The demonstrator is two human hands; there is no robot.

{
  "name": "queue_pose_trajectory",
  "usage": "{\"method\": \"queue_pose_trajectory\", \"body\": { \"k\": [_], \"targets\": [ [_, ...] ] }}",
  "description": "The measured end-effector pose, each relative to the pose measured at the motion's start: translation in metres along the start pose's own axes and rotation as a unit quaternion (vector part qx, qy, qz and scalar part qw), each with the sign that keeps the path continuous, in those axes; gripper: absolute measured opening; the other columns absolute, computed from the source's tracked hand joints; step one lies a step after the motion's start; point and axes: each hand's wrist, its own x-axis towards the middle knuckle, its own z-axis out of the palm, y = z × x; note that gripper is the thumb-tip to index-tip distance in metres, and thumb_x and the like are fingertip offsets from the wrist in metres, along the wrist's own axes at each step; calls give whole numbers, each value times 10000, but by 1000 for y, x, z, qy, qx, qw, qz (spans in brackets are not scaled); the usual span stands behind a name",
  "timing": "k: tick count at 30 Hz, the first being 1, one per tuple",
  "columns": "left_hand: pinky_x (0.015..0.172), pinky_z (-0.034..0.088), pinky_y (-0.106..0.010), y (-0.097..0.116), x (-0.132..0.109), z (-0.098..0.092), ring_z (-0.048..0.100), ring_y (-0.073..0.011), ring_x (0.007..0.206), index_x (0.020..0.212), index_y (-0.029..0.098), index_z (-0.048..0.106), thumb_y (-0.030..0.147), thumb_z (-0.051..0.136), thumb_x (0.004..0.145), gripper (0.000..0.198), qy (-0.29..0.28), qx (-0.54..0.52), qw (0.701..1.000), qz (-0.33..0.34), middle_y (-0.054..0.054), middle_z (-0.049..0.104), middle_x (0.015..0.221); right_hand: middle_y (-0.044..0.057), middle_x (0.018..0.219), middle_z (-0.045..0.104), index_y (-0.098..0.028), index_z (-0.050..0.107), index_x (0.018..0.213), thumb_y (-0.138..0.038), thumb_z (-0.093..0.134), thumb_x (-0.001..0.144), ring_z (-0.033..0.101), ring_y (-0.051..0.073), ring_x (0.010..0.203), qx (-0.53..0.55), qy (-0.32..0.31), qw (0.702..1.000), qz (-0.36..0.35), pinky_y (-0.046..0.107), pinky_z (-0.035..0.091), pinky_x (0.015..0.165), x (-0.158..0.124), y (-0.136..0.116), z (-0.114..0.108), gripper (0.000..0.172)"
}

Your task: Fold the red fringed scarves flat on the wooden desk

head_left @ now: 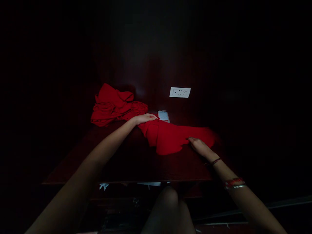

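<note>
A red cloth garment (170,136) is partly spread on the dark tabletop, with its right end blurred. At its upper left edge, my left hand (147,118) pinches the fabric between closed fingertips. The fingers of my right hand (199,147) are closed on the lower right edge of the same cloth. Left of my left hand lies a crumpled heap of red cloth (112,104); whether it is one piece with the spread part I cannot tell. Just behind the cloth, near my left fingertips, is a small pale rectangular item (163,115).
The dark reddish table (126,162) has its front edge close to my knees (169,204). A white socket panel (180,92) is on the dark surface behind it. Under the table edge are pale objects (148,184), hard to make out. The surroundings are very dark.
</note>
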Motion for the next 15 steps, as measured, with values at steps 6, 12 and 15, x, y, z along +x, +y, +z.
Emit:
{"method": "queue_pose_trajectory", "body": {
  "k": [6, 12, 15],
  "targets": [
    [841, 325, -275, -6, -35, -1, 414, -217, 1046, 1221, 243, 336, 383, 667, 499, 807, -24, 193, 981, 7, -65, 415, 1197, 85, 1145, 468, -168, 386, 1149, -282, 387, 780, 415, 158, 1065, 164, 122, 979, -19, 325, 316, 911, 1, -53, 7, 386],
    [850, 297, -379, -27, -93, 35, 387, -300, 1026, 1254, 246, 270, 456, 620, 524, 837, 201, 342, 916, -57, -117, 358, 1145, 110, 1284, 308, -211, 278, 1247, -472, 444, 717, 251, 275, 1168, 97, 75, 992, 43, 511, 171, 926, 9, -112, 25, 613],
    [782, 370, -310, -46, -98, 44, 490, -203, 854, 1231, 183, 289, 344, 555, 620, 686, 206, 265, 938, -84, -84, 447, 977, 105, 1276, 326, -216, 275, 1251, -469, 411, 738, 254, 276, 1164, 60, 63, 995, 52, 535, 135, 920, 8, -112, 36, 588]
  ]
}}
